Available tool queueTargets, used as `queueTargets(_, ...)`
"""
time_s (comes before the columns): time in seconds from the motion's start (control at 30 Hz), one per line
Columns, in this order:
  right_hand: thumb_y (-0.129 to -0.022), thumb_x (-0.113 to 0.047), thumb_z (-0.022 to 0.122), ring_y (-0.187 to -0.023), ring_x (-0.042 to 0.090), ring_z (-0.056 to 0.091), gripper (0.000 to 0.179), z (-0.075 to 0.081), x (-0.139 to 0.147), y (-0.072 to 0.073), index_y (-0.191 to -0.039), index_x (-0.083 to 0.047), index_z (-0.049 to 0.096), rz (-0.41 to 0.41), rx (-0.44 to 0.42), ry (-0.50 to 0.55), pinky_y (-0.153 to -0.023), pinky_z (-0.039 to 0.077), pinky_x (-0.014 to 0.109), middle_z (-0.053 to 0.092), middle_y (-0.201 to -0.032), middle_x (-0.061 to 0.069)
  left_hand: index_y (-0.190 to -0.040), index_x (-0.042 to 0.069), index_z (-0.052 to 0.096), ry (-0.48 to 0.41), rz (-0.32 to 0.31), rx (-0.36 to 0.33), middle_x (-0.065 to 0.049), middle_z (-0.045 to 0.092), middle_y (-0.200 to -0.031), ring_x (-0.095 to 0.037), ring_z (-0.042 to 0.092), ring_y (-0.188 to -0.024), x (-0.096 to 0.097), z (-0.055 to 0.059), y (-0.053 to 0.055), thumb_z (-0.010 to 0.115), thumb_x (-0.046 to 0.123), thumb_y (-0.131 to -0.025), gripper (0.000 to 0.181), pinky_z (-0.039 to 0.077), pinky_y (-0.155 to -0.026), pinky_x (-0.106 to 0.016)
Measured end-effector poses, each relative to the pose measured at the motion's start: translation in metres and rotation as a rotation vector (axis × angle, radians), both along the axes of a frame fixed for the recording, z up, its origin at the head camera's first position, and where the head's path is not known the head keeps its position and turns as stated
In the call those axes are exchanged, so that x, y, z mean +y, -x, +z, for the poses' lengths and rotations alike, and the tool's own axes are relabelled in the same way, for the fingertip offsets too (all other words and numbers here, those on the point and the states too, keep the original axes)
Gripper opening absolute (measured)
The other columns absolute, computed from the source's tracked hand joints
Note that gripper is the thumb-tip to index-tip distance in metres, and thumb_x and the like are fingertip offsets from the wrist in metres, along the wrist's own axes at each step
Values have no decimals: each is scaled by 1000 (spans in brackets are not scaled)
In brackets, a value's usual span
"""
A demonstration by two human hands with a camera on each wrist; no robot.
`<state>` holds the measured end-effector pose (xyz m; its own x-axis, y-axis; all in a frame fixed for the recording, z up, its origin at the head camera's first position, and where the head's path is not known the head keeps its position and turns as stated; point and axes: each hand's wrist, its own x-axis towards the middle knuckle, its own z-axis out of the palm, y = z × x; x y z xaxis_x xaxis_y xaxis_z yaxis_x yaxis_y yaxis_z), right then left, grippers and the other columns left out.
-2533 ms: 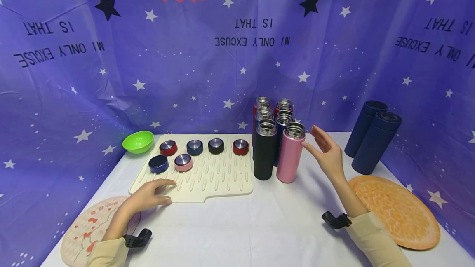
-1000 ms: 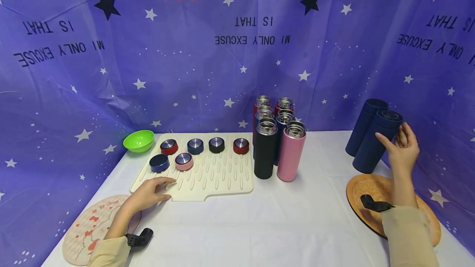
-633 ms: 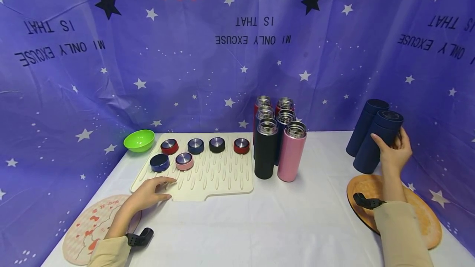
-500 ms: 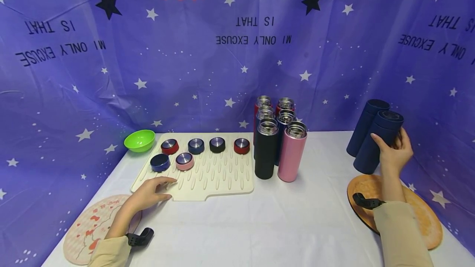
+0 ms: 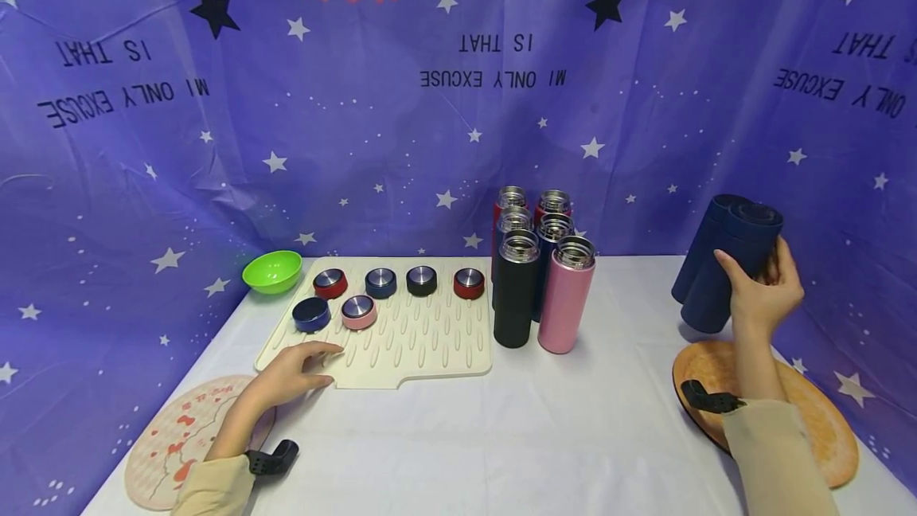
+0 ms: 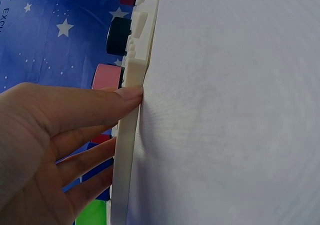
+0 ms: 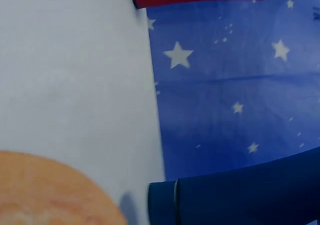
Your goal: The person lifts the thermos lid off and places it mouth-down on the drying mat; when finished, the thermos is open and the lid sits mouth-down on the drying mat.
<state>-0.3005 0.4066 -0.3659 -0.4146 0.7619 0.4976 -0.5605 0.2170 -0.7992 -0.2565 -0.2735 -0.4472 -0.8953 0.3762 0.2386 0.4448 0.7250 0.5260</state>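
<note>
My right hand (image 5: 765, 293) grips a dark blue thermos bottle (image 5: 745, 249) with a matching lid. It stands slightly raised off the table, with a shadow under its base, touching or nearly touching a second dark blue thermos (image 5: 693, 261) behind it. In the right wrist view a dark blue thermos (image 7: 240, 197) lies across the lower right corner; the hand is out of that view. My left hand (image 5: 290, 373) rests at the front left edge of the cream ridged board (image 5: 423, 353), fingers relaxed and spread. In the left wrist view the thumb lies against the board's edge (image 6: 125, 150).
Several lids, including a pink lid (image 5: 359, 312), sit on the board. Lidless bottles, with a black bottle (image 5: 516, 297) and a pink bottle (image 5: 566, 301) in front, stand mid-table. A green bowl (image 5: 272, 272), orange round mat (image 5: 817, 412) and pink round mat (image 5: 186, 440) lie around.
My right hand has gone from beside the pink bottle to the front dark blue thermos, gripped it and raised it slightly. My left hand has stayed in place.
</note>
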Motion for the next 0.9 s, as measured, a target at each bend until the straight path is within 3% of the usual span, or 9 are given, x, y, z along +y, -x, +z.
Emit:
queueTargets(0.3, -65, 1, 87, -103, 13, 64, 68, 25, -22, -23, -126, -19, 64, -65, 11, -220, -86, 52, 20, 67, -119, 6, -118, 2, 66, -4, 1, -19, -16, 64, -118, -39, 56, -115, 1, 2, 0, 79, 6, -76, 44, 44, -96, -55)
queueTargets(0.63, -66, 7, 85, -102, 13, 65, 69, 51, -52, -60, -127, -16, 64, 41, -11, -337, -86, 52, 20, 67, -119, 8, -118, 2, 66, -12, -7, -28, -16, 64, -118, -39, 56, -114, 0, 0, 0, 79, 7, -76, 44, 45, -95, -56)
queueTargets(0.9, -64, 17, 80, -96, 12, 65, 72, 57, -85, -85, -130, -7, 61, 155, -2, -429, -83, 51, 16, 69, -113, 6, -118, 3, 66, -8, -1, -26, -16, 65, -118, -39, 56, -114, 0, 0, 0, 80, 8, -76, 44, 45, -95, -55)
